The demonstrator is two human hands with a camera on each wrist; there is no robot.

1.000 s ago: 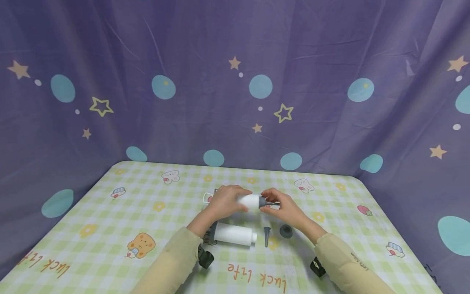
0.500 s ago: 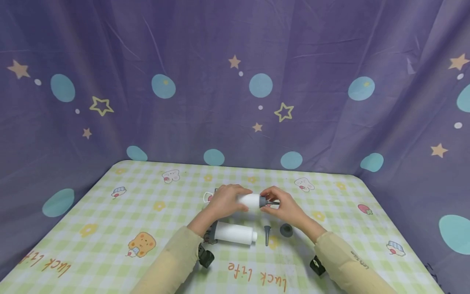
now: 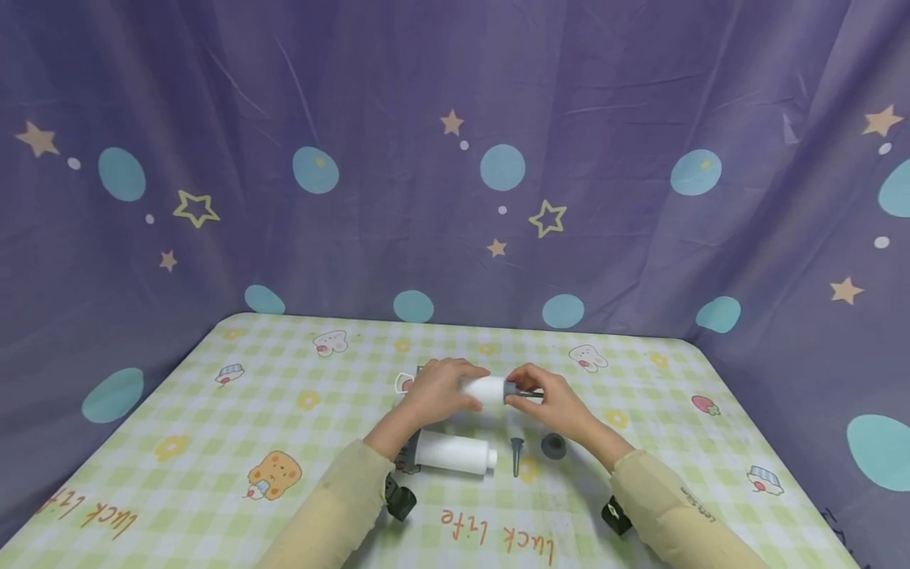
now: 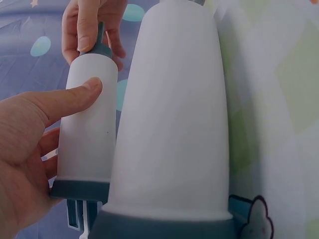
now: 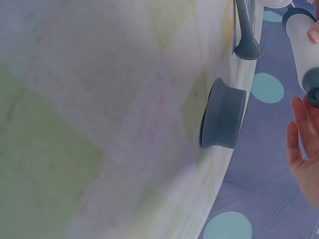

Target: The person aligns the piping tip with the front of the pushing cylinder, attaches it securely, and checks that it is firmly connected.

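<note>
The person's left hand [image 3: 438,391] is gripping a smooth white cylinder with a dark grey base [image 3: 485,389], its thumb lying along 1 side and its fingers curling round the other. This cylinder is lying level above the middle of the table, its nozzle end pointing right. The right hand [image 3: 550,399] is pinching the dark grey tapered nozzle [image 3: 509,391] at that end between thumb and fingers, and the nozzle is touching the cylinder's rim. A dark grey and white piece [image 4: 82,214] is sticking out beyond the base.

On the near side, a 2nd white cylinder with a dark grey base [image 3: 452,453] is lying on the table, its narrow white neck pointing right. To the right of it, a loose dark grey tapered nozzle [image 3: 517,457] is resting, and just right of that a short round dark grey cap with a flared rim [image 3: 554,446] is sitting. A green and white checked cover with cartoon prints [image 3: 355,411] is covering the table, and a purple cloth curtain with stars and blue ovals [image 3: 604,237] is hanging on the far side.
</note>
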